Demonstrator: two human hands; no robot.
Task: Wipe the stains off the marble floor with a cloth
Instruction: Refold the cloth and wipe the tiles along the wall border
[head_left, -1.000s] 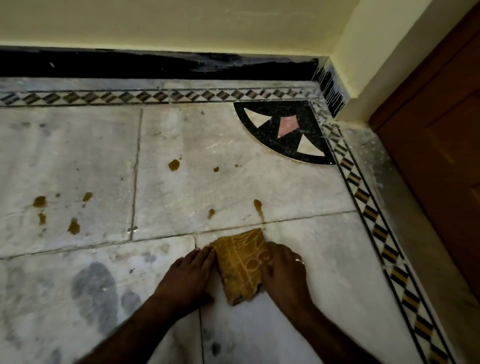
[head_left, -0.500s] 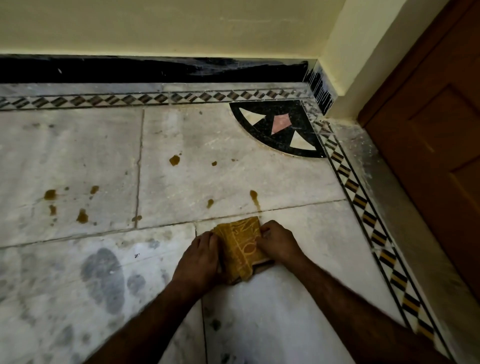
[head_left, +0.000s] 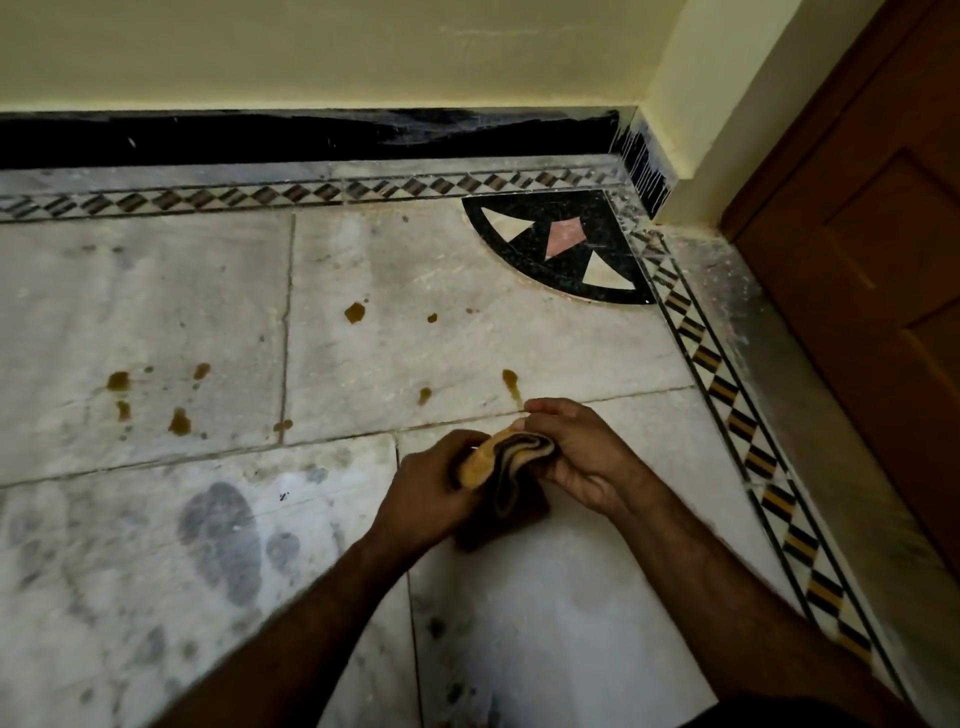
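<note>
A yellow-brown patterned cloth (head_left: 501, 460) is folded into a bundle and held just above the white marble floor (head_left: 545, 613). My left hand (head_left: 428, 493) grips its left side and my right hand (head_left: 582, 457) grips its right side. Brown stains dot the floor beyond my hands: a streak (head_left: 511, 384) just past my right fingers, a small spot (head_left: 424, 395), a bigger blot (head_left: 355, 312), a tiny one (head_left: 431, 318), and a cluster at the left (head_left: 179, 422) (head_left: 118, 381).
A black corner inlay (head_left: 566, 249) with pale and pink triangles lies at the far right. A diamond-patterned border (head_left: 727, 395) runs along the right side, with a brown wooden door (head_left: 872, 270) beyond it. A black skirting (head_left: 311, 135) lines the yellow wall. Grey damp footprints (head_left: 223, 535) mark the near left.
The cloth lay flat on the floor under both hands; now it is gathered into a folded bundle and lifted off the floor between them.
</note>
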